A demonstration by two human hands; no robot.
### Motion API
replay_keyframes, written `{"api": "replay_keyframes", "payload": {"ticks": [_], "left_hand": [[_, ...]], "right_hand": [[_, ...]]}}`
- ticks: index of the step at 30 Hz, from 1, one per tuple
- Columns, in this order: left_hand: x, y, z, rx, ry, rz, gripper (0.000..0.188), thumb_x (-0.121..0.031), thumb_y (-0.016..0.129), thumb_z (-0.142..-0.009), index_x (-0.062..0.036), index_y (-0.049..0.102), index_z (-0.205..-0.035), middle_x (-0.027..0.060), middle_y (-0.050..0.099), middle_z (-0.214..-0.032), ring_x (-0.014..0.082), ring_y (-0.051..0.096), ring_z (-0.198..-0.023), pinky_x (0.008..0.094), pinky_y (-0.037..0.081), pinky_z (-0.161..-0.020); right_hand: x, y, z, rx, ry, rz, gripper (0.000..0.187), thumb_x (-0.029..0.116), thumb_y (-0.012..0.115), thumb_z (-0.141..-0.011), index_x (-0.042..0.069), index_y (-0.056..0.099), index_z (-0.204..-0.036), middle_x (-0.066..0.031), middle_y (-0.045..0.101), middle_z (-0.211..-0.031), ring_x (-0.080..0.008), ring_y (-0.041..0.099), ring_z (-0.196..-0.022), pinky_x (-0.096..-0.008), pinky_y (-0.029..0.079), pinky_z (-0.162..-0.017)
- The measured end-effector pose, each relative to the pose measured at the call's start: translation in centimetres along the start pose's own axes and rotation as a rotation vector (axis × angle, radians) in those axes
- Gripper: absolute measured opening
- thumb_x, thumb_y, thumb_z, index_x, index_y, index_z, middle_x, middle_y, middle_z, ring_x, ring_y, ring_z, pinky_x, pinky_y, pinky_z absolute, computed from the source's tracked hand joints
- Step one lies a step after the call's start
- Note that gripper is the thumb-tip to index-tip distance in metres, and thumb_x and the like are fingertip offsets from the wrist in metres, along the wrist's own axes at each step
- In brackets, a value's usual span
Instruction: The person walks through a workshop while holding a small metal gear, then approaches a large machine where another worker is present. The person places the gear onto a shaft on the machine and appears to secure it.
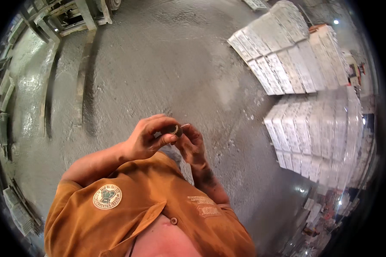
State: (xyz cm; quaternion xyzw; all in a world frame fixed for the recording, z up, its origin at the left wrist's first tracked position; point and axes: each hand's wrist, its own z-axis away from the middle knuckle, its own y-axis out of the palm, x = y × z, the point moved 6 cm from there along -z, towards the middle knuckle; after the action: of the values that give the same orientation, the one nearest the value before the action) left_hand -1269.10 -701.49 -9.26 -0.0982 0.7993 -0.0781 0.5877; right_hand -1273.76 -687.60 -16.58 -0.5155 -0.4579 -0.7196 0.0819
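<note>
In front of my chest, my left hand is closed on a small dark round piece with a yellowish, tooth-like rim. Its thumb lies below the piece and its fingers curl over the top. My right hand meets it from the right, fingers bent and fingertips pinched against the piece's right side. Much of the piece is hidden by the fingers, and its exact kind cannot be made out.
Wet grey floor spreads ahead. Two long forklift tines reach toward me at the left. On the right stand tall stacks of white boxes, with a plastic-wrapped stack nearer. Pallets and boards line the left edge.
</note>
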Motion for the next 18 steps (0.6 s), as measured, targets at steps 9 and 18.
{"api": "replay_keyframes", "payload": {"ticks": [9, 18], "left_hand": [[8.9, -12.0, -24.1, -0.084, -0.122, 0.130, 0.034, -0.023, 0.075, -0.085, -0.0048, 0.066, -0.113, 0.0054, 0.058, -0.087, 0.0176, 0.057, -0.080, 0.0300, 0.046, -0.070], [22.9, -24.8, -50.2, -0.113, -0.043, 0.143, 0.038, -0.024, 0.077, -0.082, -0.0077, 0.067, -0.115, 0.0059, 0.058, -0.085, 0.0185, 0.056, -0.075, 0.0301, 0.045, -0.065]], "right_hand": [[8.2, -6.7, -28.2, 0.125, 0.154, 0.059, 0.015, 0.008, 0.054, -0.099, 0.002, 0.059, -0.112, 0.0035, 0.060, -0.097, -0.0021, 0.050, -0.078, -0.0179, 0.041, -0.068], [15.1, -15.0, -58.3, 0.059, 0.212, -0.002, 0.018, 0.008, 0.055, -0.099, 0.001, 0.057, -0.114, -0.0010, 0.062, -0.103, -0.0055, 0.057, -0.087, -0.0181, 0.046, -0.072]]}}
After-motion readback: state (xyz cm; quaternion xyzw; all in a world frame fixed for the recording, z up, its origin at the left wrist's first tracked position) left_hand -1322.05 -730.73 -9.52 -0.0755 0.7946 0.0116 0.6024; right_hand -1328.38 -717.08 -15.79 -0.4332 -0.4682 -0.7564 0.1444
